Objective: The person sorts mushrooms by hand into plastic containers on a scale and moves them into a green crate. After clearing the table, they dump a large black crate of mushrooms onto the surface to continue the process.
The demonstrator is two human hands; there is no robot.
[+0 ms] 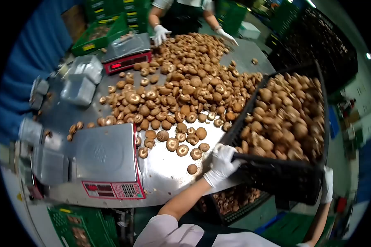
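Observation:
A black plastic crate (276, 168) full of brown mushrooms (288, 119) is held tilted at the right edge of the metal table. My left hand (224, 164), in a white glove, grips the crate's near left corner. On the crate's right side, my gloved right hand (327, 185) is closed on the wall; its fingers are partly hidden. Left of the crate, a large heap of loose mushrooms (189, 86) covers the middle of the table, with several single ones near my left hand.
A red-framed scale (107, 154) stands at the table's near left, another scale (127, 55) farther back. Clear plastic trays (80, 88) lie at left. Across the table, a co-worker's gloved hands (160, 35) flank the heap. Another crate of mushrooms (237, 199) sits below the table edge.

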